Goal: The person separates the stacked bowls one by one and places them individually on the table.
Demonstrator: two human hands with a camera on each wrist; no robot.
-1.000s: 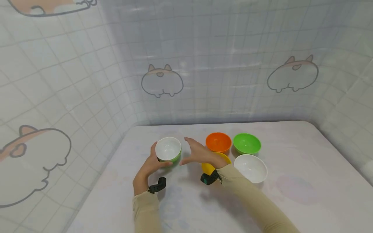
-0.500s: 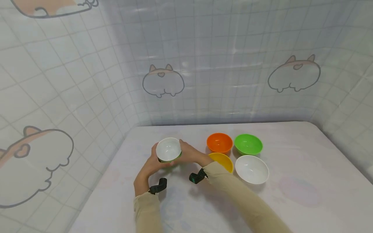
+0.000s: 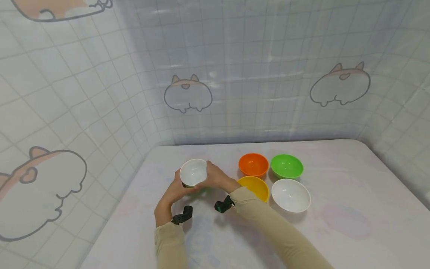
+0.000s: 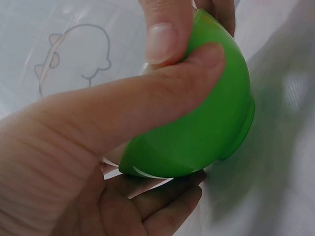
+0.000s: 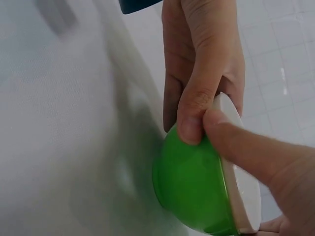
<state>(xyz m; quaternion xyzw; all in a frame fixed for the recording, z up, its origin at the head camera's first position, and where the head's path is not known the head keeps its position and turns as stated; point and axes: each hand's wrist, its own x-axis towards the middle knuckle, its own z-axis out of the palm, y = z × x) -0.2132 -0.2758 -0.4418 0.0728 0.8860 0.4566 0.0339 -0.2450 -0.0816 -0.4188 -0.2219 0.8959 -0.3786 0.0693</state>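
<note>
A small white bowl (image 3: 194, 173) sits nested in a green bowl (image 4: 206, 118), its white rim standing above the green one. My left hand (image 3: 173, 191) grips the green bowl from the left, with the thumb (image 5: 193, 115) on its near side and fingers around the far side and below. From the right, my right hand (image 3: 216, 177) holds the white bowl, its thumb (image 5: 231, 135) at the rim close to the left thumb. Most of the right fingers are hidden. Whether the green bowl's foot touches the table is hard to tell.
To the right stand an orange bowl (image 3: 253, 165), a light green bowl (image 3: 287, 166), a yellow bowl (image 3: 256, 188) partly behind the right forearm, and a larger white bowl (image 3: 290, 195). The pale cloth-covered table (image 3: 352, 179) meets sheeted walls (image 3: 255, 93) at the back and sides.
My right hand, apart from the nested bowls with fingers spread a second ago, has moved left and taken hold at the white bowl's rim. The left hand keeps its grip.
</note>
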